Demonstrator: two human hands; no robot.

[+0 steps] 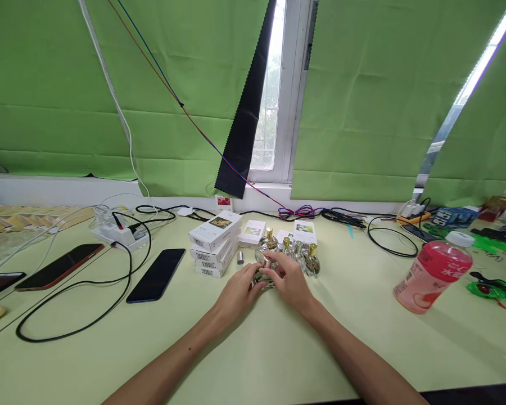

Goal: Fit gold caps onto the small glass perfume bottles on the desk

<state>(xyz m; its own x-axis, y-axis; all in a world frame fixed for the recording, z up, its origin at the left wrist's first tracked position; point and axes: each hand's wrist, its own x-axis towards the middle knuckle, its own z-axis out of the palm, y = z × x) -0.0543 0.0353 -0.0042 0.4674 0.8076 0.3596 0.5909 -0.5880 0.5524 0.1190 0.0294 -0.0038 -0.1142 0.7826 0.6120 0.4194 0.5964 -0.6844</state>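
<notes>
Both my hands meet over a small glass perfume bottle (266, 277) on the table. My left hand (238, 288) is closed round its left side, with the thumb at the front. From the right, my right hand (293, 284) pinches near the bottle's shiny neck (267, 259), and its fingers hide part of the glass. Just beyond stand several similar bottles with metallic sprayers, among them a gold-topped bottle (312, 261) at the right and another gold-necked bottle (269, 241) behind. A silver cap (240, 258) stands by itself left of them.
A stack of white boxes (215, 232) rises behind my left hand, with more white boxes (252, 232) behind the bottles. A black phone (157, 275) and a power strip (120, 235) with cables lie left. A pink drink bottle (432, 275) stands right.
</notes>
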